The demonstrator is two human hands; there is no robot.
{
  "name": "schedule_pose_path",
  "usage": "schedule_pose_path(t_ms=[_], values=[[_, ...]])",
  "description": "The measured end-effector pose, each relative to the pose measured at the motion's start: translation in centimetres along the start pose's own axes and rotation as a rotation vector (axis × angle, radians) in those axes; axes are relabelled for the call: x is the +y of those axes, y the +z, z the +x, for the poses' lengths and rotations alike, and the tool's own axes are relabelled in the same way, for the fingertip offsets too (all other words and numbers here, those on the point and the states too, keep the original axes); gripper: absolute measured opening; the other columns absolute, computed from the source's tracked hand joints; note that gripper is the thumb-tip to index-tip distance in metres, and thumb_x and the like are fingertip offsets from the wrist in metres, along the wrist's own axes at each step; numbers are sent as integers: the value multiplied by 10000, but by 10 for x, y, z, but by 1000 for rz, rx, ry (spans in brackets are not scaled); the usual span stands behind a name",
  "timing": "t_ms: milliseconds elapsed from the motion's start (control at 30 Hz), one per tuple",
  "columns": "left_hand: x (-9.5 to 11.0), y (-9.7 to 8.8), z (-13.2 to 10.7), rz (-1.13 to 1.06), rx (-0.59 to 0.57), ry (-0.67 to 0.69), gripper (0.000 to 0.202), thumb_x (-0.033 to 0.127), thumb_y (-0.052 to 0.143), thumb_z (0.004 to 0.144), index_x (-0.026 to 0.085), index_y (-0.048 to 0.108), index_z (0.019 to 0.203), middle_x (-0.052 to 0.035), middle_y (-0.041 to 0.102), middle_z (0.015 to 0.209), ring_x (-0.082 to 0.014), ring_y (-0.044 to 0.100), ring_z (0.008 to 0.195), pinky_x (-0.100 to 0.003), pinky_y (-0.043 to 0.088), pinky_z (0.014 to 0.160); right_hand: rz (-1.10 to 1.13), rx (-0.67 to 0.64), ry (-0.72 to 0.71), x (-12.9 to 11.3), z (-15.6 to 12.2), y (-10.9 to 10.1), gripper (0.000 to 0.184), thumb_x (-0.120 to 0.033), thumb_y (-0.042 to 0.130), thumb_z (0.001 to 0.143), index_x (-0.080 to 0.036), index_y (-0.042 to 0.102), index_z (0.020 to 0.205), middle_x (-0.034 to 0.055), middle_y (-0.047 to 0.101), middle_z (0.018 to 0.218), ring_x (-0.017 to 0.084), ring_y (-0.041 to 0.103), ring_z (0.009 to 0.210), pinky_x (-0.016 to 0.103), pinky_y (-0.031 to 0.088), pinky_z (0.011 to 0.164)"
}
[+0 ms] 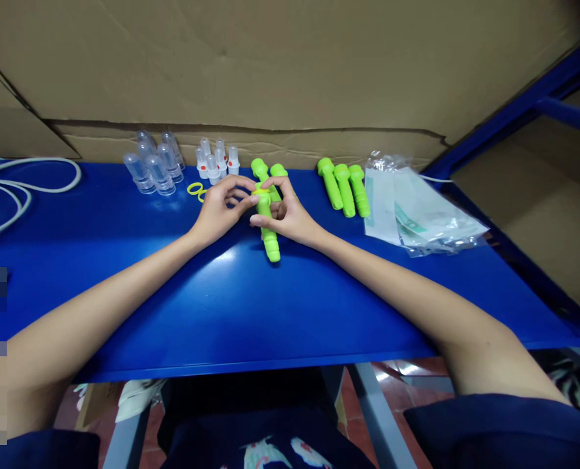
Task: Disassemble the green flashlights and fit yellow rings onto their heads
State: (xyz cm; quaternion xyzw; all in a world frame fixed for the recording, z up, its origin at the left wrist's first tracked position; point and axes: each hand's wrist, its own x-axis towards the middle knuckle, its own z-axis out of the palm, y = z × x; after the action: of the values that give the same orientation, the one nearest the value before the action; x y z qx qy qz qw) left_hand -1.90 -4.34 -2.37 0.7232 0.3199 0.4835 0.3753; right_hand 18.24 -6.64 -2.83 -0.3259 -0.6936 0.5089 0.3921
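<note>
Both hands meet over the middle of the blue table (173, 299). My right hand (290, 218) grips a lime-green plastic tube (270, 241) that points toward me. My left hand (219, 208) pinches a small yellow ring (261, 191) at the tube's far end. Two more green tubes (265, 170) lie just behind the hands. Loose yellow rings (195, 189) lie to the left of my left hand.
Clear plastic caps (153, 168) and small white pieces with red dots (216, 163) stand at the back left. Three green tubes (345, 185) and a stack of clear plastic bags (417, 212) lie at the right. A white cable (21, 189) curls at far left. Cardboard lines the back.
</note>
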Motion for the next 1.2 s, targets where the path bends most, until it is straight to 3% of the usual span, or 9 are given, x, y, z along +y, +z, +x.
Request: schedule_pose_path(t_ms=[100, 300, 467, 800, 1200], values=[[0, 0, 0, 28, -10, 37, 243, 299, 810, 884, 161, 693, 1046, -106, 739, 1239, -129, 745, 923, -211, 561, 722, -32, 20, -9, 5, 0, -1, 847, -658, 915, 763, -312, 296, 1226, -96, 494, 817, 97, 580, 567, 229, 530, 493], [1, 2, -2, 50, -22, 50, 372, 300, 813, 867, 204, 637, 1180, -103, 713, 1340, -132, 749, 919, -204, 547, 657, 59, 46, 0, 7, 0, -2, 807, -571, 923, 778, -303, 269, 1166, -21, 638, 967, 172, 743, 741, 277, 630, 563], [3, 3, -2, 67, -43, 46, 290, 308, 753, 913, 192, 653, 1160, -110, 735, 1314, -140, 759, 905, -214, 559, 661, 72, 51, -3, 2, 0, 0, 752, -497, 917, 792, -306, 261, 1107, -55, 644, 879, 170, 739, 682, 262, 616, 502], [2, 1, -3, 117, -51, 120, 248, 295, 718, 957, 188, 760, 1177, -133, 740, 1380, -166, 768, 948, -250, 572, 716, 68, 87, 14, -1, -1, 2, 793, -545, 939, 761, -310, 264, 1103, -83, 618, 826, 152, 723, 631, 242, 596, 476], [2, 2, -3, 69, -42, 91, 234, 304, 744, 928, 188, 745, 1131, -118, 749, 1390, -172, 787, 952, -258, 601, 729, 55, 113, 27, 6, 0, -1, 772, -525, 908, 767, -311, 273, 1150, -98, 632, 837, 143, 723, 618, 270, 623, 535]])
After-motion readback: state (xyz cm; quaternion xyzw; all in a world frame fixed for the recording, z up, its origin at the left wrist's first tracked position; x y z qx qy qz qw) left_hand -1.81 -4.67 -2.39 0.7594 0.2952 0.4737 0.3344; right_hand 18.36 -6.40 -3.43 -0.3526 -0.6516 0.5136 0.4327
